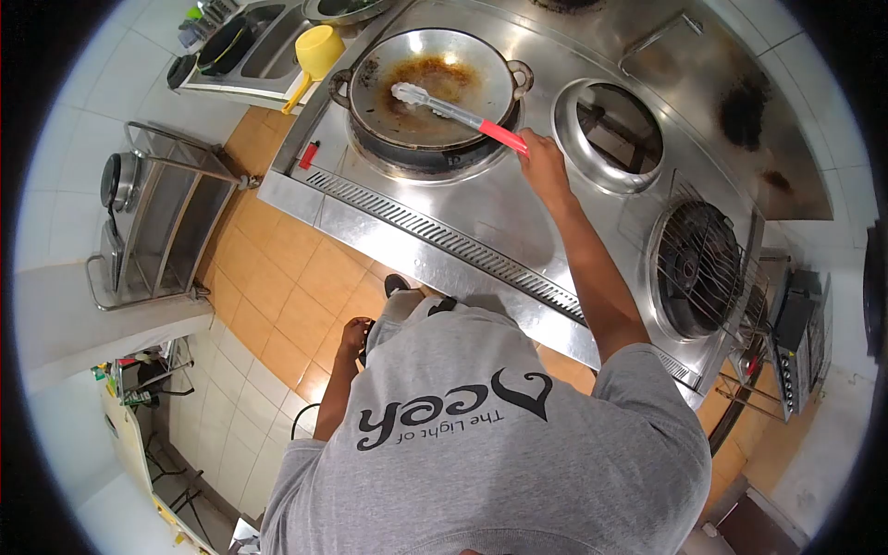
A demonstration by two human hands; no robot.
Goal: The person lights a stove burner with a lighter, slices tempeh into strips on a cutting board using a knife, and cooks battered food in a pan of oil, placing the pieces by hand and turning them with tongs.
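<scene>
At far left, a metal trolley (171, 208) with tubular rails is stood by the tiled wall, parted from the steel bench (541, 236) by tan floor tiles (282, 268). A small red object (310, 154) is set near the bench's left corner, below a smooth yellow dipper (318, 51). The left hand (354, 338) is held low beside the body, off the bench; whether anything is grasped by it cannot be told. A round, two-eared wok (487, 74), browned inside, is seated on a burner ring. Over its bowl the scalloped heads of the metal tongs (453, 112) are held; their red handle is closed in the right hand (544, 166), beyond the wok's rim. Further right, a polished ring (565, 125) and a wire grate (694, 254) are seen. The bench's front edge is lined by a slotted strip (444, 240), with smooth steel behind it.
</scene>
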